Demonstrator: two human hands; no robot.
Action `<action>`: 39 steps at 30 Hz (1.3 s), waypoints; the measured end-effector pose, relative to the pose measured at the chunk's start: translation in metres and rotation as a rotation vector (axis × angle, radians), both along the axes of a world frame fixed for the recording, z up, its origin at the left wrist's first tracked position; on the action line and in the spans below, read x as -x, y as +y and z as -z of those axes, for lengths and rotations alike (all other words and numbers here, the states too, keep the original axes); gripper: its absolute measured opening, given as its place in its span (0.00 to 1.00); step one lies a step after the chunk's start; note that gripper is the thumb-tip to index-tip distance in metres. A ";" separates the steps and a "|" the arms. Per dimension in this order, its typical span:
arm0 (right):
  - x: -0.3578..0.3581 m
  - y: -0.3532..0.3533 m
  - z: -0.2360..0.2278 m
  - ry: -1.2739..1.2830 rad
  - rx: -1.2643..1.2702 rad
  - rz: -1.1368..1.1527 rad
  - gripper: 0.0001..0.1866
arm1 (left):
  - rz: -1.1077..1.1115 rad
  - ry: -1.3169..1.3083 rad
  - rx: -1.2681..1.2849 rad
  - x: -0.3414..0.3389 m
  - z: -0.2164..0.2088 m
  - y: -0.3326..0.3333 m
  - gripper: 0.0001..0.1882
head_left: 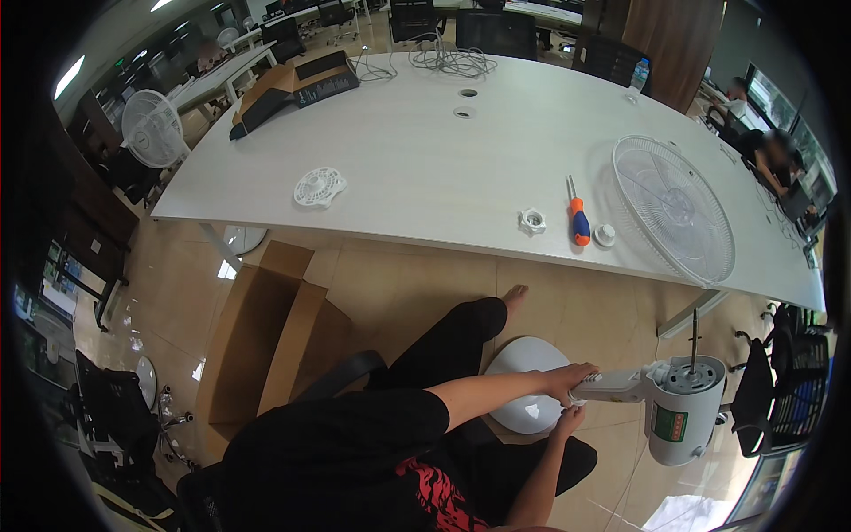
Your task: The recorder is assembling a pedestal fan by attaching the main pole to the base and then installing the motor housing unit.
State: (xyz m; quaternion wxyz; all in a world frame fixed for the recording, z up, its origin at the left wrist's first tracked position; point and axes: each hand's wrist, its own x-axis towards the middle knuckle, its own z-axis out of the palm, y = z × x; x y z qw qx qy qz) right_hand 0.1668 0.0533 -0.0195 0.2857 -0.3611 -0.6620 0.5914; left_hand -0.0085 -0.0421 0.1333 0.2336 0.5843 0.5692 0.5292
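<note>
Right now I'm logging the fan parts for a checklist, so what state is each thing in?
Fan motor unit: bare shaft up, no blade or grille, held off the floor.
Left hand: gripping the fan neck.
Right hand: touching the neck from below.
Fan grille: detached, flat on the table.
Screwdriver: lying unused.
Cardboard box: open, on the floor.

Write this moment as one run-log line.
left hand: grips fan neck | right hand: under neck | fan motor: shaft up | screwdriver: on table

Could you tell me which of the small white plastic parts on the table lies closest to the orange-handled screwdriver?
The small round white cap, just right of the screwdriver; the toothed white nut lies farther left.
</note>
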 end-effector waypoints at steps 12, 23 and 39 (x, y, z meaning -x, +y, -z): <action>0.001 -0.013 -0.032 -0.112 0.129 0.080 0.20 | 0.053 0.090 0.069 0.006 0.029 0.009 0.68; -0.007 -0.019 -0.041 -0.175 0.067 0.288 0.18 | 0.295 -0.139 0.386 0.006 -0.011 0.011 0.25; -0.006 -0.018 -0.085 -0.155 -0.191 -0.004 0.15 | 0.210 -0.114 0.359 0.000 -0.010 0.006 0.24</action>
